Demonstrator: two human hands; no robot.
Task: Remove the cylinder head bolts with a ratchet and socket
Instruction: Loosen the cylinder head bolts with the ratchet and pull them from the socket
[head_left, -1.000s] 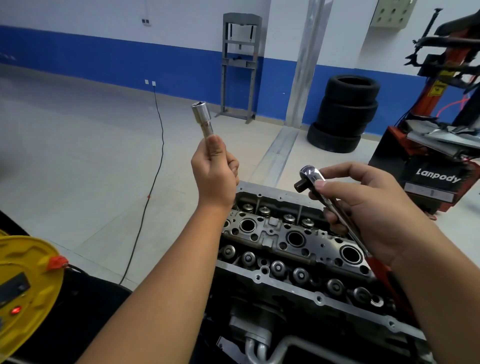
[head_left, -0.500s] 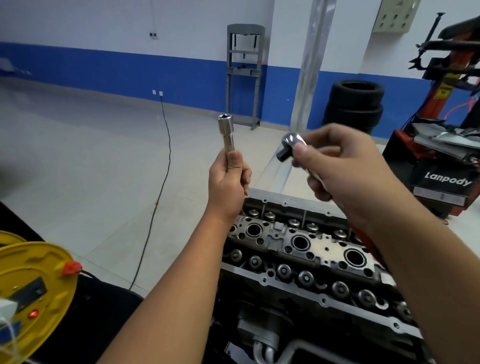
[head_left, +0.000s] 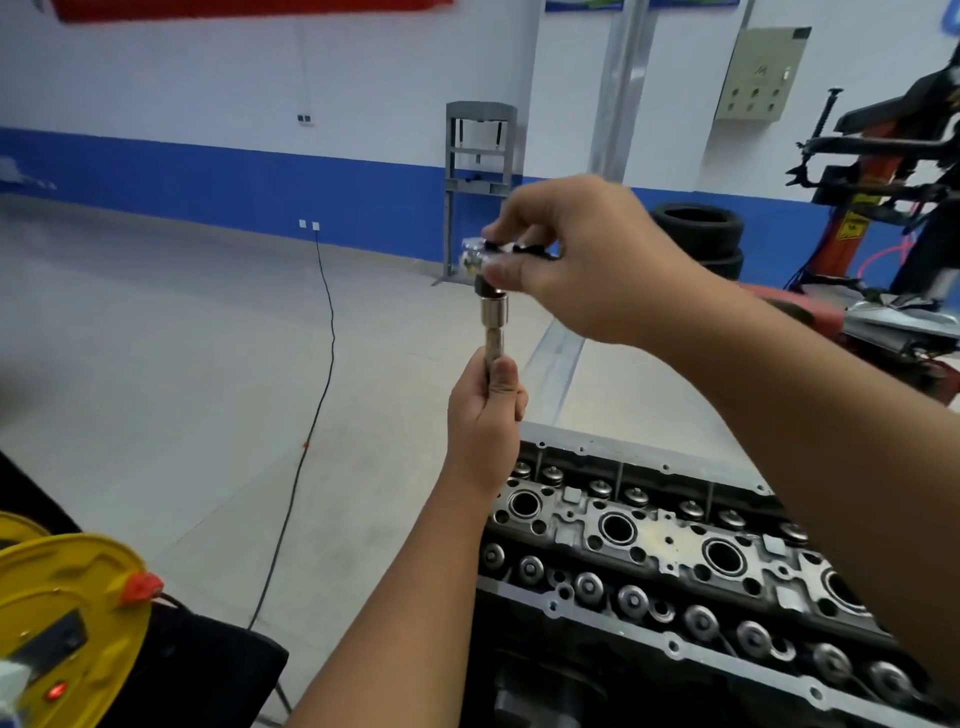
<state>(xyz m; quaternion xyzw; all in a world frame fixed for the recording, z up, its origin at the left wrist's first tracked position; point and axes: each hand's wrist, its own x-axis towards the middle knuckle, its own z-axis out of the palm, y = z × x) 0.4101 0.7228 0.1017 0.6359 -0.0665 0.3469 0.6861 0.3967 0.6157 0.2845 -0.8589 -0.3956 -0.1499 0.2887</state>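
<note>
My left hand (head_left: 485, 415) grips the lower end of a long chrome socket (head_left: 493, 325), held upright in front of me. My right hand (head_left: 587, 260) holds the ratchet (head_left: 480, 257) by its head, fingers curled over it, with the drive end sitting in the top of the socket. The ratchet's handle is hidden behind my hand. Below both hands lies the grey cylinder head (head_left: 649, 551), with round plug wells along its middle and rows of valve caps on each side.
A yellow cable reel (head_left: 67, 623) stands at the lower left on a black surface. A black cord (head_left: 311, 415) runs across the floor to a wall outlet. Stacked tyres (head_left: 701, 234), a grey press frame (head_left: 480, 176) and a red tyre machine (head_left: 883, 208) stand behind.
My right hand has swung the ratchet left and down until its head sits on top of the socket. My left hand kept the socket upright and shifted right.
</note>
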